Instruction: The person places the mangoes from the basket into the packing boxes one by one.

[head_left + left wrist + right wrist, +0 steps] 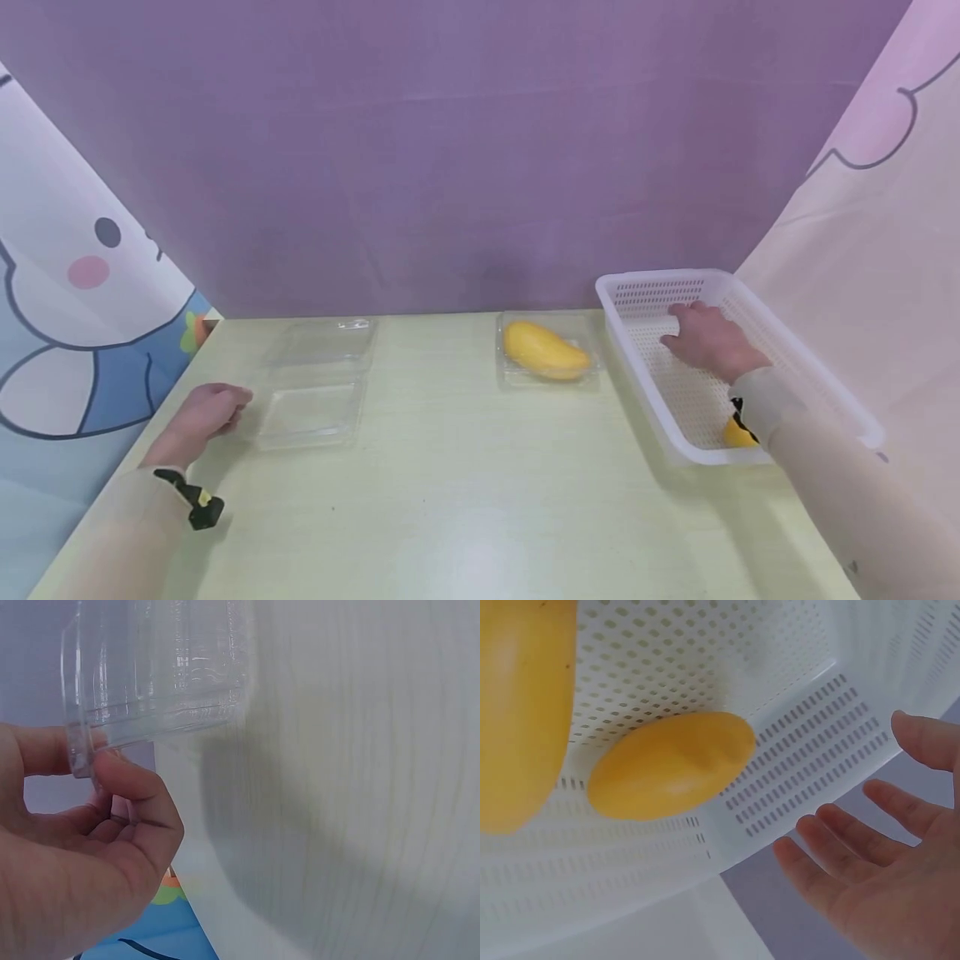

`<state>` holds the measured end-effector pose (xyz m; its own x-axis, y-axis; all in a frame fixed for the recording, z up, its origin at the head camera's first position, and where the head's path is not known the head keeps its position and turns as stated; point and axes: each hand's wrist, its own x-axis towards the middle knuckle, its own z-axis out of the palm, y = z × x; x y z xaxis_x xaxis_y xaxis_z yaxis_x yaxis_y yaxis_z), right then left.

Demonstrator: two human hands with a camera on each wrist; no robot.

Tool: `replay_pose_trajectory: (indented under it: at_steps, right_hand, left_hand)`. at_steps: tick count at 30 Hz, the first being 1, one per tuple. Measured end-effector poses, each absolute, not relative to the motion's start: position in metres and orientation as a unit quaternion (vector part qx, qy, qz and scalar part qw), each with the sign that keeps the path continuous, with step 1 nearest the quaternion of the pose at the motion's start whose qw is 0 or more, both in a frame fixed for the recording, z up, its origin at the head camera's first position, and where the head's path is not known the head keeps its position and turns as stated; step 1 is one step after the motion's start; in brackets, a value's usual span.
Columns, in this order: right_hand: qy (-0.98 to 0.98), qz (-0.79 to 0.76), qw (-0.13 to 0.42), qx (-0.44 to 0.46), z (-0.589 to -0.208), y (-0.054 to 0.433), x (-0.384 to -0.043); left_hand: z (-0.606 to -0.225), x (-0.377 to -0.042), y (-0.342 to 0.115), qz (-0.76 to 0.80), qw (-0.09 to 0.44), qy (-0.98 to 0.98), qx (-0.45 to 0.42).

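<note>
My left hand (202,421) pinches the edge of a clear plastic clamshell box (161,675) between thumb and finger. In the head view that box lies opened out at the left, its lid half (318,342) behind its near half. My right hand (708,337) reaches over the white plastic basket (648,387), fingers spread and holding nothing. Two mangoes show in the basket in the right wrist view: one mango (671,766) by the slotted end wall, another large mango (523,712) at the left edge. The right wrist hides part of a yellow fruit (738,433) from the head view.
A second clear plastic box (510,379) stands near the back of the pale table (450,483), left of the basket, with a yellow mango (546,350) in it. Purple cloth (450,167) hangs behind the table; printed cloth borders both sides.
</note>
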<state>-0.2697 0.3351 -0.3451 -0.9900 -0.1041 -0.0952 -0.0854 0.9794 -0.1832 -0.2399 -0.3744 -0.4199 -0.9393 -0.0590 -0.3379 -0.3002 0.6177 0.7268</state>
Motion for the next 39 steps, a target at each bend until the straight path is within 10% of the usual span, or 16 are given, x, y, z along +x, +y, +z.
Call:
replay_pose_trajectory:
  at_steps: [39]
  right_hand:
    - [0.977,-0.133,0.169,0.011,-0.358,0.381,-0.286]
  left_hand:
    - [-0.419,-0.232,-0.348,0.438,0.122,0.885,-0.101]
